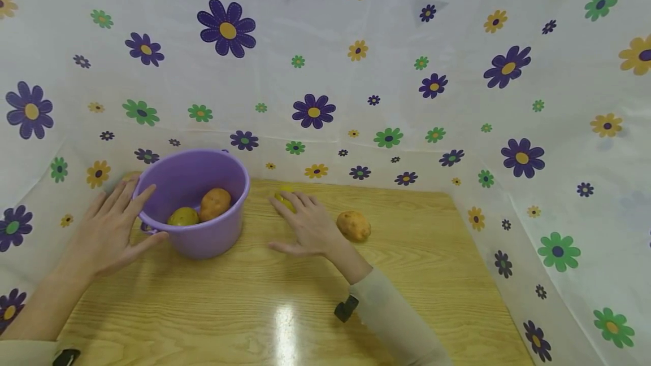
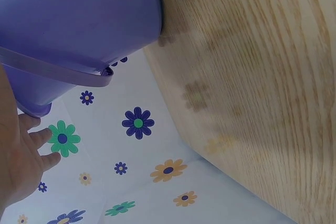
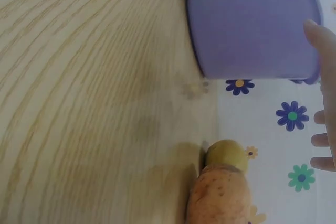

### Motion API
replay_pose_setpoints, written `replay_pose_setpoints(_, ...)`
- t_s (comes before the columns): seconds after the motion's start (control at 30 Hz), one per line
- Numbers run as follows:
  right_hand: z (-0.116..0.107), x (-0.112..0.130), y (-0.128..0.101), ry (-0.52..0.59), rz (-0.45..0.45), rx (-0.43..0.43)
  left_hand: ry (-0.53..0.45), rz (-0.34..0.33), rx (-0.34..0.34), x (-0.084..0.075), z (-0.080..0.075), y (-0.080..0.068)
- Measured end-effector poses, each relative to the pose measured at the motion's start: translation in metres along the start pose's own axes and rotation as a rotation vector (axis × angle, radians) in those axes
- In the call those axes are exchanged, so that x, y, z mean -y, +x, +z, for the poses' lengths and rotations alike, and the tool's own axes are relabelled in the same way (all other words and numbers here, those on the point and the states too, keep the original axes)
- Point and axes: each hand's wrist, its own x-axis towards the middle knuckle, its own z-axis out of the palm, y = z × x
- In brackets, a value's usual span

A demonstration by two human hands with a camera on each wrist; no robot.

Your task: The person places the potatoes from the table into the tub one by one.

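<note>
At the far left, the left hand (image 1: 109, 225) is lying open against the side of the purple bucket (image 1: 195, 174), its fingers spread and nearly straight, the fingertips reaching up toward the rim and the thumb stretching along the lower wall. It is touching the bucket rather than gripping it; nothing is being held inside the palm. The left wrist view is showing the same hand (image 2: 21, 156) with fingers extended beside the bucket's wall (image 2: 79, 19) and its thin handle (image 2: 58, 72), which is hanging down along the outside.

The bucket is standing upright on the left part of the wooden table (image 1: 407, 275), close to the flowered backdrop (image 1: 407, 72). Inside it, two pieces of produce are lying side by side: a yellowish-green one (image 1: 183, 217) and a brown potato (image 1: 215, 203).

To the right of the bucket, the right hand (image 1: 305, 225) is resting palm down, fingers loosely spread, its fingertips covering a yellow lemon (image 1: 285, 199) on the table; the fingers are laid over it, and whether they are actually closing on it cannot be told. Just beside the wrist on the right, a second potato (image 1: 354, 225) is lying on the wood, apart from the hand.

Counted: one bucket, two potatoes, one lemon, one yellowish-green piece.
</note>
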Motion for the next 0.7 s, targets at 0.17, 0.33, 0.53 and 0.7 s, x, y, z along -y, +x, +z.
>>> replay_pose_setpoints(0.17, 0.007, -0.004, -0.008, 0.003, 0.018, 0.061, -0.002, 0.001, -0.007, -0.001, 0.0, 0.0)
replay_pose_setpoints(0.33, 0.015, -0.009, -0.014, 0.015, 0.041, 0.113, -0.001, -0.002, -0.004, -0.001, 0.0, -0.001)
replay_pose_setpoints(0.53, 0.027, -0.016, -0.019, -0.017, 0.067, 0.156, 0.007, -0.004, 0.002, -0.001, 0.001, -0.002)
replay_pose_setpoints(0.7, 0.036, -0.022, -0.024, -0.019, 0.086, 0.18, 0.014, -0.004, 0.009, -0.001, 0.002, -0.002)
